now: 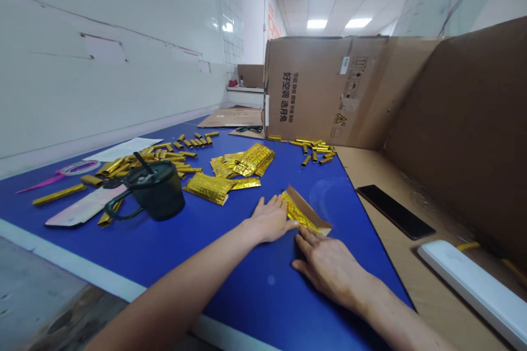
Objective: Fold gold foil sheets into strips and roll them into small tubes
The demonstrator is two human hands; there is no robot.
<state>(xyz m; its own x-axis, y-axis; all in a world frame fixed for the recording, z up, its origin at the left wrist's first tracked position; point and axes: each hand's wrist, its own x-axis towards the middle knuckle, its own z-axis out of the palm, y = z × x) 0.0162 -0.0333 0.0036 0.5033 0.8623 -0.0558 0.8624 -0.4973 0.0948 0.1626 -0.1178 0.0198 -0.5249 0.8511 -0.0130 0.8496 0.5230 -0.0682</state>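
A sheet of shiny gold paper [297, 213] with a plain brown side lies on the blue tabletop, its far edge standing up as a fold. My left hand [269, 220] rests flat at its left end, fingers stretched out and touching the gold side. Lower right, my right hand [331, 266] lies with its fingertips on the near edge of the same sheet, thumb apart. Neither hand is wrapped around anything. Just beyond my left hand are a flat gold packet [208, 188] and a loose stack of gold sheets [249, 160].
A dark lidded mug [164, 192] with a straw stands left, beside a phone [84, 205], pink scissors [61, 174] and rolled gold tubes [119, 167]. More tubes [315, 154] lie by the cardboard box [317, 88]. Another phone [395, 211] and a white bar-shaped device [473, 285] sit right.
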